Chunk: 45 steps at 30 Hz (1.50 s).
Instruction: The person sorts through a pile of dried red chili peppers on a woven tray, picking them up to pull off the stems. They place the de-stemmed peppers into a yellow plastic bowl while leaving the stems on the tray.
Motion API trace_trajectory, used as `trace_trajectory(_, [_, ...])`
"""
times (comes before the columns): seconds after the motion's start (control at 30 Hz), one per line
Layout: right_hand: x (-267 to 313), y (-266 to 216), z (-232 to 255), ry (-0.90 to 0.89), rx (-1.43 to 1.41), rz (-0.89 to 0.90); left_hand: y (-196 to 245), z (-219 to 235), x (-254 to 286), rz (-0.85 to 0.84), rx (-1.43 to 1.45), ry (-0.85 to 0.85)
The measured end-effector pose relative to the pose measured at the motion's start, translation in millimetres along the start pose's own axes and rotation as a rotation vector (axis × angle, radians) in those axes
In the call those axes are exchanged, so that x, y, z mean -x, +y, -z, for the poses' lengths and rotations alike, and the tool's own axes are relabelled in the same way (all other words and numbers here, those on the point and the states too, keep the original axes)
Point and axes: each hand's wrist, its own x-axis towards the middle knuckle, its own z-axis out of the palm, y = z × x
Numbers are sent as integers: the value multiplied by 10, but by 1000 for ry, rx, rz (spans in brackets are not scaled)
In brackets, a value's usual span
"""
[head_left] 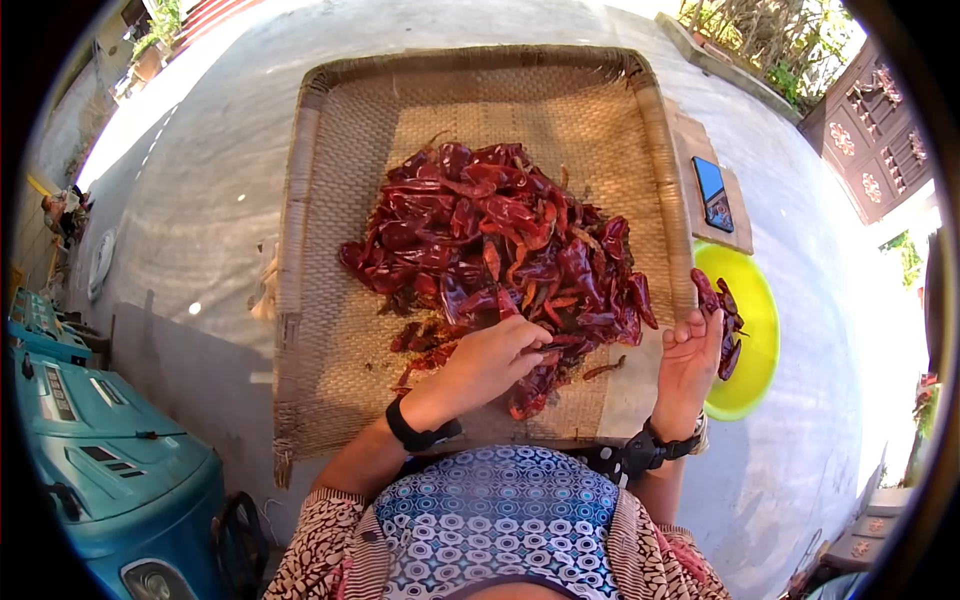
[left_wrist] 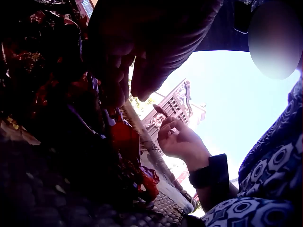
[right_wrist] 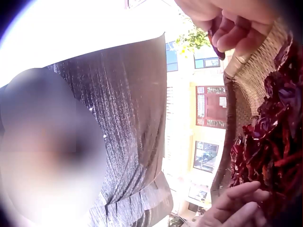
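Head: high, looks forward-down, whole woven tray (head_left: 345,170) in frame. Left wrist: low, very near peppers (left_wrist: 125,137), faces up and across toward sky (left_wrist: 227,90). Right wrist: rolled sideways, facing building (right_wrist: 209,106). All three share peppers.

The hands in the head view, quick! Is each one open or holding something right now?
Left hand: fingers at the chili pile; can't tell if it's holding any.
Right hand: holding a red chili.
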Motion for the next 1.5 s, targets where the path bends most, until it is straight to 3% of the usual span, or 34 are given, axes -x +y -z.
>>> trace_trajectory(0.03, [-32,-38,40,79,-144,12,-6,-28,-1,5,1,-24])
trace_trajectory(0.13, [-9,-8,49,69,164,-35,-34,-83,-5,-23,-61,-26])
trace_trajectory(0.27, [64,316,-237,-238,975,26,-63,-109,3,-15,-93,-66])
trace_trajectory(0.37, [11,502,-336,-347,1438,450,-93,-95,7,-14,-102,-77])
trace_trajectory(0.47, [-14,617,-376,-340,1558,348,-73,-72,5,21,-57,-85])
trace_trajectory(0.6, [-48,625,-304,-327,1442,473,-49,-57,-12,137,108,-68])
trace_trajectory(0.7, [69,498,-343,-385,1177,243,-43,-63,-27,174,264,29])
trace_trajectory(0.8, [262,321,-429,-671,1057,-80,-15,-51,-15,118,357,160])
trace_trajectory(0.83, [353,288,-489,-667,950,-197,-47,-56,-21,83,367,200])
trace_trajectory(0.9, [388,375,-384,-737,891,-257,-120,-73,-43,15,381,248])
trace_trajectory(0.97, [419,437,-348,-755,875,-308,-97,-67,-5,104,473,261])
trace_trajectory(1.07, [412,464,-318,-905,1011,-183,-1,39,15,224,558,153])
trace_trajectory(1.1, [417,467,-316,-877,1009,-225,12,61,17,261,577,95])
trace_trajectory(1.3, [483,458,-391,-757,847,-405,-115,-67,20,309,644,286])
trace_trajectory(1.5, [466,442,-334,-759,823,-405,-157,33,52,338,960,36])
